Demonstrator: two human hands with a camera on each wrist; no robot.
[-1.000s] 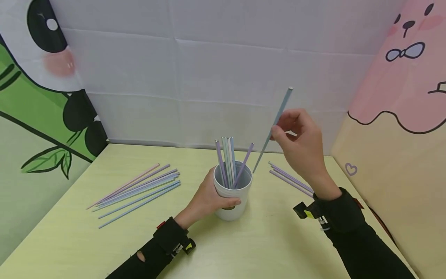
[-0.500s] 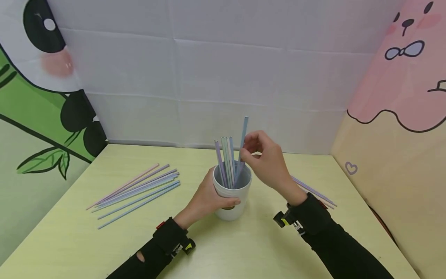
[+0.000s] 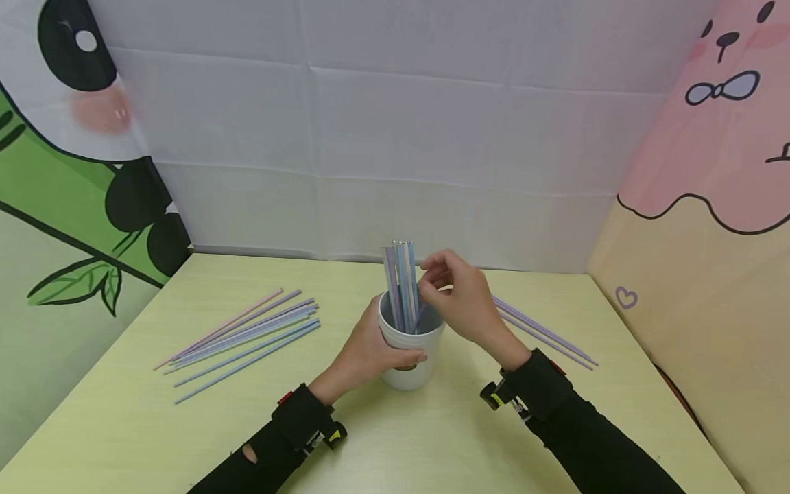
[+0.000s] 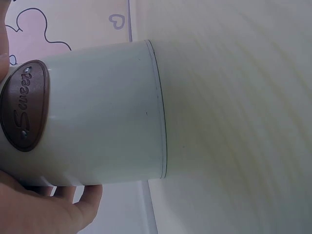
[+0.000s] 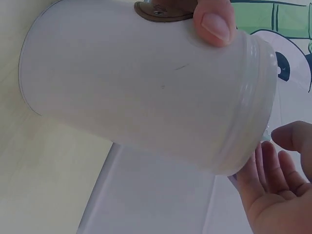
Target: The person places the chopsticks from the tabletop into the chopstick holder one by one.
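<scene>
A white cup [image 3: 410, 353] with a brown oval label [image 4: 23, 112] stands on the pale yellow table [image 3: 432, 439]. My left hand [image 3: 373, 346] grips its side, with the thumb [image 5: 214, 22] on the wall near the rim. Several pastel straws [image 3: 401, 274] stand upright in the cup. My right hand [image 3: 459, 302] is just right of the rim. Its thumb and forefinger pinch a blue straw among the straw tops; its other fingers [image 5: 273, 165] hang relaxed beside the rim.
Several loose pastel straws [image 3: 243, 336] lie fanned out on the table to the left. A couple of purple straws [image 3: 543, 333] lie to the right behind my right forearm. Fabric walls close off the back and both sides.
My right hand carried a blue straw from up at the right over to the cup and lowered it in among the others. My left hand kept holding the cup still.
</scene>
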